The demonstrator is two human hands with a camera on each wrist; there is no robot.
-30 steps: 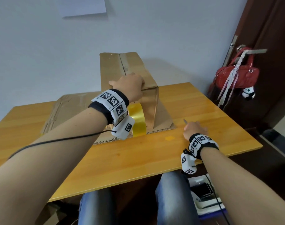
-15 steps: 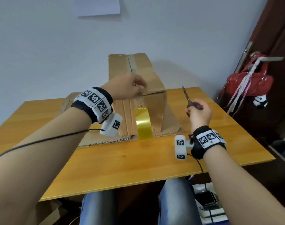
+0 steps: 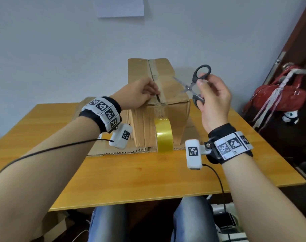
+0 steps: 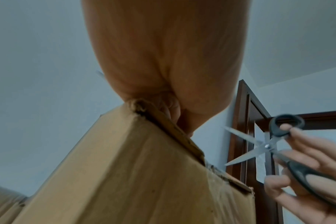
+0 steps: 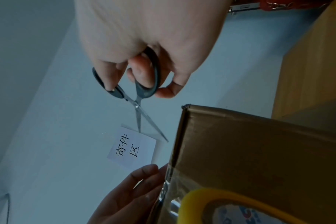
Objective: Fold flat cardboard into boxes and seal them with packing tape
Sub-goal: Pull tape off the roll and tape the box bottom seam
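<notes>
Right hand (image 3: 214, 100) now raised beside box (image 3: 166, 95), gripping scissors (image 3: 195, 84), blades apart | left hand (image 3: 137, 95) pressing tape (image 3: 163, 137) strip on box top, fingers flat

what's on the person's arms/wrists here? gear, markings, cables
Bare forearms, no sleeves. Each wrist has a black fabric band carrying white tiles printed with black square fiducial markers. A white boxy wrist camera, also marker-tagged, hangs from each band. A thin black cable trails from each camera.

the head camera looks down from above; both wrist cameras look up from very close, sharing the brown cardboard box (image 3: 159, 95) and the black-handled metal scissors (image 4: 274, 145).
</notes>
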